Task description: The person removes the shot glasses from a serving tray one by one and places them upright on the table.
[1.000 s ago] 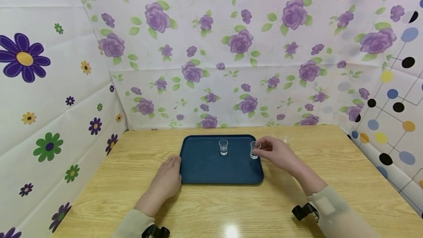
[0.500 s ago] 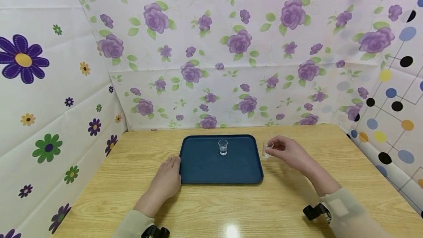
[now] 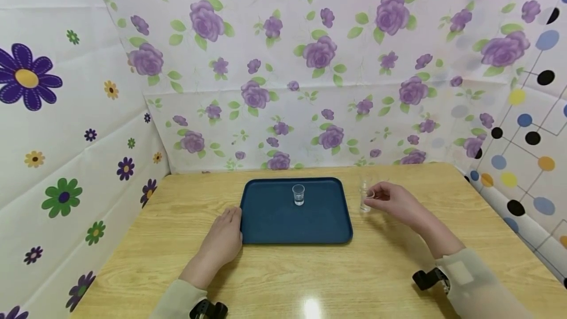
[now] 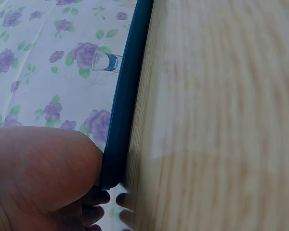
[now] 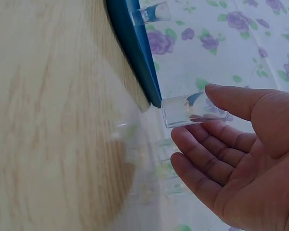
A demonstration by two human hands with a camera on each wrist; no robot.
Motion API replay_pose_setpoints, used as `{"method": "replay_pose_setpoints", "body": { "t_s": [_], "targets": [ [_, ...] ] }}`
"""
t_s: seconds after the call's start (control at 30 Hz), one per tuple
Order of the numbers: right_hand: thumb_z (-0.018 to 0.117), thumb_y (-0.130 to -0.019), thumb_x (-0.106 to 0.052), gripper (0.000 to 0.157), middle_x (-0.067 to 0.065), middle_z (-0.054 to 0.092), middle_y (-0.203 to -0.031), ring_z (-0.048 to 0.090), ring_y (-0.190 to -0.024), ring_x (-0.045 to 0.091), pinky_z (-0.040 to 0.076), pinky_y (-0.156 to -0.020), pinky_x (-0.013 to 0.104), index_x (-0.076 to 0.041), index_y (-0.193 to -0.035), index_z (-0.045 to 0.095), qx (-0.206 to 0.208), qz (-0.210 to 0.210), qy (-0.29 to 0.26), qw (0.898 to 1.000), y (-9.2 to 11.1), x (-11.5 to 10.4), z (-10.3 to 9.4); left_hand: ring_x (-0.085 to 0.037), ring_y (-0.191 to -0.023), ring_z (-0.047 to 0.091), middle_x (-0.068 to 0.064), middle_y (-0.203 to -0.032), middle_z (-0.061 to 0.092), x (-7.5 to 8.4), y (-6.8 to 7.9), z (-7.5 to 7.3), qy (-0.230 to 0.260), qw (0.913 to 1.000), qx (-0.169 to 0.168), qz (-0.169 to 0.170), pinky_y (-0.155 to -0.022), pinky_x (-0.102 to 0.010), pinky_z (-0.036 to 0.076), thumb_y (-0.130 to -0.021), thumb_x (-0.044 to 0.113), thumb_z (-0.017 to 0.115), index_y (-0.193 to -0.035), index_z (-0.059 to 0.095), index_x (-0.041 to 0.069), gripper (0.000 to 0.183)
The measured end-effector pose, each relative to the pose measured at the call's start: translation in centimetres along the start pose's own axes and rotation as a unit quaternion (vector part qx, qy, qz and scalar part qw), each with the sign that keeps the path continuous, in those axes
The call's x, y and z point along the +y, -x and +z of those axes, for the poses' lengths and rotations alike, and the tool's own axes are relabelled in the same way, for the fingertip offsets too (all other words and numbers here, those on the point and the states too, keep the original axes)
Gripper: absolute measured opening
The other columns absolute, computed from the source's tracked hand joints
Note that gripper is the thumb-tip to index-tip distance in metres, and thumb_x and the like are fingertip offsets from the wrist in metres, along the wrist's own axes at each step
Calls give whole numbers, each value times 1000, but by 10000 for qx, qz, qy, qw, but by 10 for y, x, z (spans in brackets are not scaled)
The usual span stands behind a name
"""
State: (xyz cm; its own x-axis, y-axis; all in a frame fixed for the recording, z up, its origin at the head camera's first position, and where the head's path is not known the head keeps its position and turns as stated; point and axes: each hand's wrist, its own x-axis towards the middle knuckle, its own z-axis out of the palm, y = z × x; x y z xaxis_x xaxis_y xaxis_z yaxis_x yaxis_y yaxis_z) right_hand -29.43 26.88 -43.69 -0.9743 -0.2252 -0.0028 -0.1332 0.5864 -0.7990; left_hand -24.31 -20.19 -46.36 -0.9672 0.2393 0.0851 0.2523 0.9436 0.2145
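Observation:
Thumb and fingers of my right hand (image 3: pixel 396 203) pinch a small clear shot glass (image 3: pixel 365 205), upright, just right of the tray. In the right wrist view the shot glass (image 5: pixel 183 111) sits between thumb and fingertips, its thick base showing. Whether that base touches the table cannot be told. A second shot glass (image 3: pixel 299 195) stands on the dark blue tray (image 3: pixel 283 225), right of its middle and towards the back. My left hand (image 3: pixel 222 235) rests against the tray's left edge, fingers extended along it. The left wrist view has the thumb side against the tray rim (image 4: pixel 116 159).
Faint outlines of clear glassware (image 3: pixel 366 180) show behind the held glass; their number is hard to tell. The wooden table (image 3: pixel 274 279) carries the tray. Flowered cloth (image 3: pixel 266 63) hangs behind, with patterned cloths at both sides.
My right hand has carried the shot glass from the tray's right side off to the right, past the rim. The left hand, the tray and the other shot glass stay in place.

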Motion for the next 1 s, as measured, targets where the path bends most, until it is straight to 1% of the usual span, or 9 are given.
{"method": "replay_pose_setpoints", "body": {
  "t_s": [0.13,0.27,0.43,0.53,0.7,0.9,1.0],
  "targets": [
    [73,-110,-33,36,11,70,-126,66,-114,27,60,-95,46,-4,-132,66,-47,24,1,10000,-1,3,-1,-53,-158,35,-36,-166,42,0,-1,-1,-14,10000,6,9,-131,-64,30,-111,3,56,-160,42,-17,55],
    [74,-109,-34,36,11,70,-126,67,-116,27,60,-95,45,-5,-130,67,-89,11,39,10000,-1,5,-2,-53,-158,35,-36,-166,43,1,-1,-2,-16,10000,13,29,-131,-64,30,-111,2,57,-160,41,-18,55],
    [74,-109,-33,35,11,70,-126,68,-118,29,59,-97,45,-5,-129,68,-79,-74,195,9998,-1,8,-4,-54,-157,36,-36,-164,45,3,0,-5,2,10000,45,38,-130,-65,32,-110,1,57,-159,43,-18,55],
    [75,-109,-32,35,11,70,-125,68,-117,28,59,-95,43,-4,-129,68,-76,-65,252,9996,-2,11,-5,-54,-157,37,-37,-164,45,4,1,-6,7,10000,53,41,-130,-65,32,-110,1,57,-158,43,-18,54],
    [76,-108,-30,37,12,70,-125,67,-115,28,59,-91,41,-2,-130,68,-126,-12,184,9998,-1,13,-6,-54,-157,36,-37,-164,45,3,1,-4,34,10000,38,37,-130,-65,31,-110,2,57,-159,43,-18,55],
    [76,-108,-28,38,14,69,-126,67,-115,30,60,-90,45,0,-130,67,-173,-28,70,9998,1,13,-7,-54,-158,35,-36,-165,43,1,1,-2,93,10000,0,-8,-130,-65,30,-110,2,56,-160,42,-18,55],
    [75,-108,-28,37,14,69,-126,66,-115,29,59,-89,45,0,-130,66,-221,-30,11,9998,1,14,-8,-53,-158,34,-36,-165,43,1,1,-2,86,10000,-4,-9,-131,-65,30,-111,2,56,-160,42,-17,55]
  ]
}}
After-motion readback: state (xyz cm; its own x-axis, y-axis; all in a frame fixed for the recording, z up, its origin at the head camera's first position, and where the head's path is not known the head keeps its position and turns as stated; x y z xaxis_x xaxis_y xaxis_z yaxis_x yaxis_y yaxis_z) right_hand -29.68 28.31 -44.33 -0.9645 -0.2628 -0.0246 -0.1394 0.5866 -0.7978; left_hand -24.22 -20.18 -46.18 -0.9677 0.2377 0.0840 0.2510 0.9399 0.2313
